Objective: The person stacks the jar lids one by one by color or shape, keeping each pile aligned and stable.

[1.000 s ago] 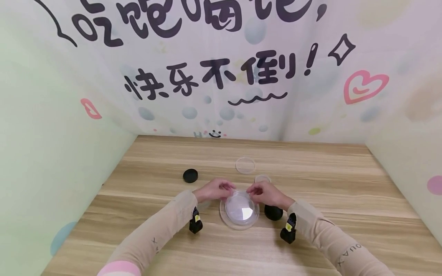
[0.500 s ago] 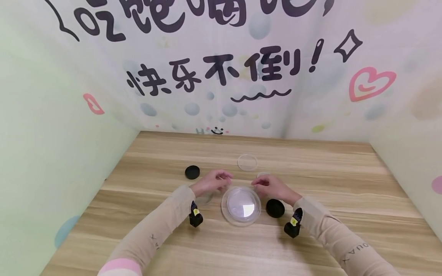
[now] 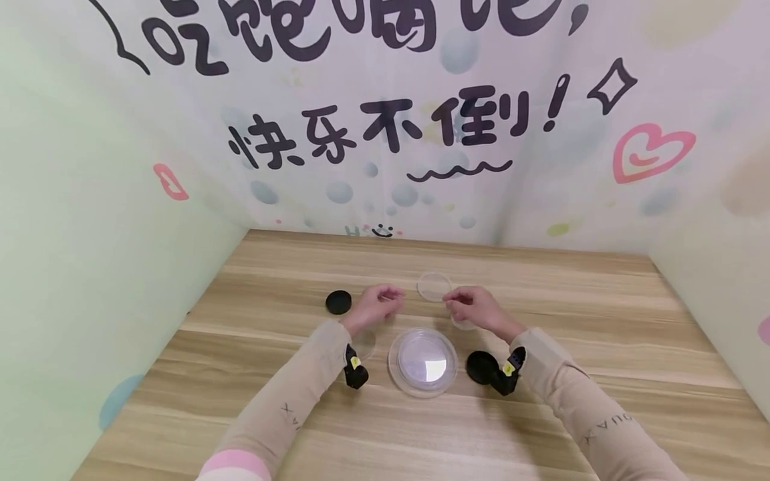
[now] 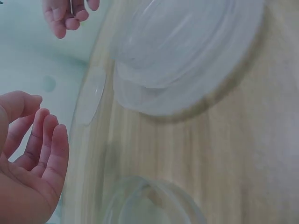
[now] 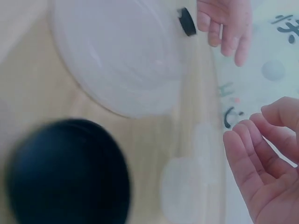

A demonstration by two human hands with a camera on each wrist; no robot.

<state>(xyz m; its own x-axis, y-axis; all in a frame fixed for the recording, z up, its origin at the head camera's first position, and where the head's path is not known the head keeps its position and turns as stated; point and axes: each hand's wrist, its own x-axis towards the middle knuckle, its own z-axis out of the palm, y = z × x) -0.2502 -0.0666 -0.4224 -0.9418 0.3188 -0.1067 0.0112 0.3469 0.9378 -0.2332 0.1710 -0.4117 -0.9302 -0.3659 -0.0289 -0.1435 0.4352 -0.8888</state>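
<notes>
My left hand (image 3: pixel 374 308) hovers over the table with loosely bent fingers and nothing in them. Across from it, my right hand (image 3: pixel 479 311) is likewise bare, its fingertips overlapping the edge of a clear round disc (image 3: pixel 430 286) in the head view. Between and nearer than the hands lies a stack of clear round plastic lids (image 3: pixel 421 357), smaller on larger, untouched. Another clear disc (image 3: pixel 462 323) is partly behind the right hand. Beside the left wrist sits a clear round piece (image 4: pixel 149 205) with a raised rim, partly hidden by the sleeve in the head view.
A black round lid (image 3: pixel 339 302) lies left of the left hand. A larger black round lid (image 3: pixel 481 367) sits right of the stack, by the right wrist camera (image 3: pixel 506 378). A printed cloth wall (image 3: pixel 385 200) closes off the table's back edge.
Both hands have left the rim of the clear stack and moved farther back over the table. The stack stays in place. The head view has shifted slightly.
</notes>
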